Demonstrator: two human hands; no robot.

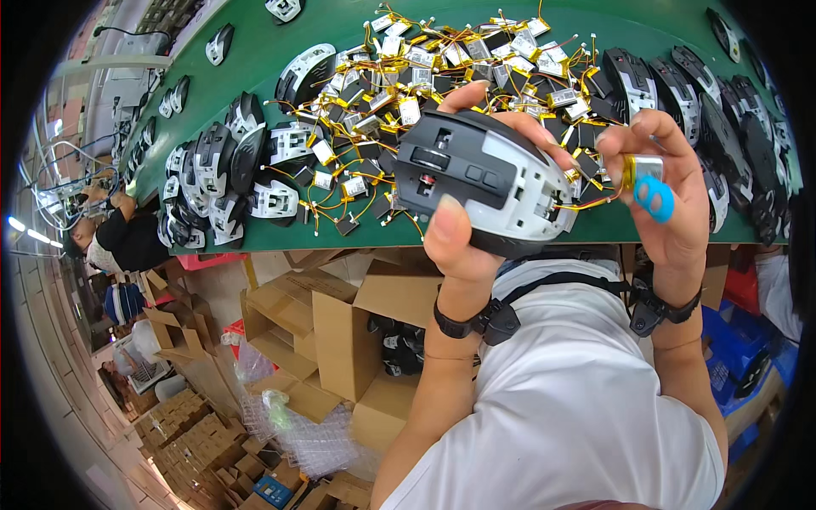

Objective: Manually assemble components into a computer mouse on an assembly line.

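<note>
**While both hands meet over the bench edge: battery lies right of the open mouse shell**

Green bench [255,59]: carries rows of black-and-white shells [212,170] at left and right, and a heap of small wired batteries [399,85] in the middle.

Mouse shell [486,180]: black and grey, underside up, held above the near bench edge. Long axis runs left to right, slightly down toward the right. Slots and an open cavity show.

Left hand [463,246]: closed around the mouse shell, thumb on the near rim, fingers over the far side.

Right hand [671,195]: just right of the mouse shell, pinching a battery cell [643,168] at the fingertips.

Battery cell: silver with yellow tape; a blue round tab [654,199] sits below it. Thin leads [591,204] run left into the shell's right end.
</note>
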